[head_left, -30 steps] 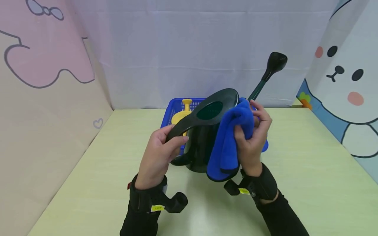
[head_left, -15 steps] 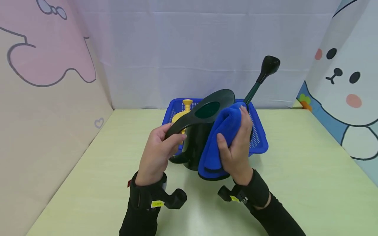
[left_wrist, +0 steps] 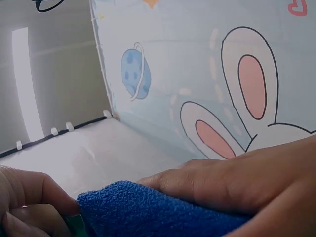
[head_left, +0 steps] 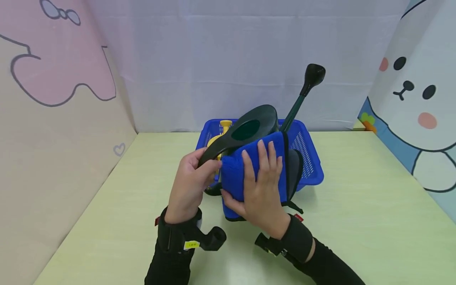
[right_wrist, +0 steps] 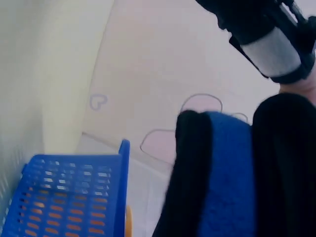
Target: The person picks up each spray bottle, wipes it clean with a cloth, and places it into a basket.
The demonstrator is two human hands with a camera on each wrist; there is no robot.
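Note:
A dark green watering can (head_left: 254, 126) with a long spout (head_left: 303, 95) stands on the pale green table (head_left: 356, 206). My left hand (head_left: 190, 184) grips its curved handle at the left end. My right hand (head_left: 260, 190) lies flat with straight fingers on a blue cloth (head_left: 235, 176), pressing it against the can's near side. The cloth (left_wrist: 148, 212) fills the bottom of the left wrist view, under the right hand (left_wrist: 237, 180). In the right wrist view the cloth (right_wrist: 227, 177) lies against the dark can wall (right_wrist: 185, 177).
A blue slotted basket (head_left: 306, 158) sits just behind the can, with a yellow item (head_left: 222, 130) inside it. The basket (right_wrist: 69, 197) also shows in the right wrist view. Cartoon-printed panels wall in the table on the left, back and right.
My right hand has moved leftward and down across the can's side, from gripping the bunched cloth by the spout to pressing it flat on the near face. The left hand has stayed on the handle.

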